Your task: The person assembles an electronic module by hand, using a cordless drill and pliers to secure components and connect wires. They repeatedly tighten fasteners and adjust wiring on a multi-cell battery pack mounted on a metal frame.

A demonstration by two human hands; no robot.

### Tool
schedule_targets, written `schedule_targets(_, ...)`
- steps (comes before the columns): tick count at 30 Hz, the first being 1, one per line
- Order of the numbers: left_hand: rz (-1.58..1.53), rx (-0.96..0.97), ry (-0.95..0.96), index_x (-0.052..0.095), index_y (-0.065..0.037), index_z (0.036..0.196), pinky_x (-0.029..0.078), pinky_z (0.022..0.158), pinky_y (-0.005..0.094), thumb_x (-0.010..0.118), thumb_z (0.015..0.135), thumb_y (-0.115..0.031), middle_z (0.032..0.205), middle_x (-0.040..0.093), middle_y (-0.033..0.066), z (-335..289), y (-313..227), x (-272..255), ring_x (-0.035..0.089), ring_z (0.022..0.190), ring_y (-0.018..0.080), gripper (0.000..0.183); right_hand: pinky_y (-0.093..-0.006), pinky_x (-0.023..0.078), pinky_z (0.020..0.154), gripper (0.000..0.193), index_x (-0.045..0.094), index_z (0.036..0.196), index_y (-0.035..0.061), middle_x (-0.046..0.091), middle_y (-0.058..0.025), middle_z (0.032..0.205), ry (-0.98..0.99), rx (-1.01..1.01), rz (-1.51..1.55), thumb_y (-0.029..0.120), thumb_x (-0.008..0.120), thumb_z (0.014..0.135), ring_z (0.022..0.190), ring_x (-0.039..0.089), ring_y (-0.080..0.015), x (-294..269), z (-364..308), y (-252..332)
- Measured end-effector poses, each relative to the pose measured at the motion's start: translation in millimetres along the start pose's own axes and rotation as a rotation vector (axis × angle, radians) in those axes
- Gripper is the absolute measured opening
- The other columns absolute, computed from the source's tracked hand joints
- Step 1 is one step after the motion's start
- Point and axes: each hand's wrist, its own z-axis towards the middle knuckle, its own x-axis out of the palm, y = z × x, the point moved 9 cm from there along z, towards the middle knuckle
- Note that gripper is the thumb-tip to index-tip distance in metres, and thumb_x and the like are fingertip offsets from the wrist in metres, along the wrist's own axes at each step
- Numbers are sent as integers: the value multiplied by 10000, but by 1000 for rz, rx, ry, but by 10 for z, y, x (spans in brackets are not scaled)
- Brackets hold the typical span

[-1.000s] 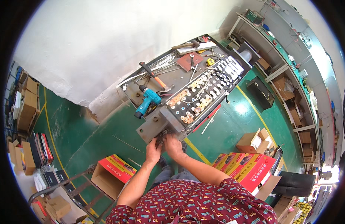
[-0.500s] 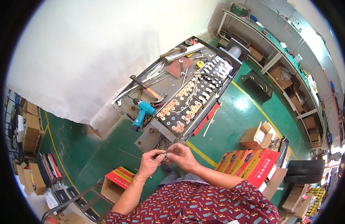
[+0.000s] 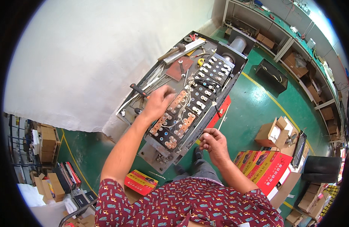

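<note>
My left hand (image 3: 159,102) reaches over the left side of a battery pack (image 3: 195,100), close to its copper connecting plates (image 3: 177,101). Motion smears its fingers, so what they hold, if anything, is not visible. Off the pack's near right edge, my right hand (image 3: 214,146) is in the air with its fingers curled to the thumb; any small thing in that pinch is too small to make out. A hammer (image 3: 138,90) lies beyond my left wrist, its head hidden. My left forearm covers most of the drill, leaving its black chuck (image 3: 138,111) showing. White wires (image 3: 187,100) run across the pack.
On the bench lie a wrench (image 3: 181,68), a reddish-brown plate (image 3: 179,69), a yellow tape measure (image 3: 201,61) and metal strips (image 3: 153,81). Red-and-yellow cartons (image 3: 265,168) stand on the floor to the right, another carton (image 3: 141,182) near my left elbow. A black metal case (image 3: 271,75) sits farther right.
My hands, which were together at the bench's near end, have parted. The left has moved forward over the pack; the right has shifted right. The view has shifted, and my forearm now covers the drill.
</note>
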Motion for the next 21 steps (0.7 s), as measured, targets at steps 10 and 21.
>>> schedule_targets(10,206,-113,206,675,-6,959,509,826,450,661,926,-214,956,695,171,524,456,532,671,939,357,211,-279,565,640,207,603,1127,28,672,-71,900,-83,122,25,153,671,977,721,659,-140,-526,205,-48)
schedule_targets(21,676,165,221,691,-85,898,533,719,475,660,914,-235,876,649,125,568,71,664,670,850,369,154,-261,554,633,209,618,1129,16,681,-72,915,-14,147,-20,154,663,979,725,653,-130,-421,424,-11)
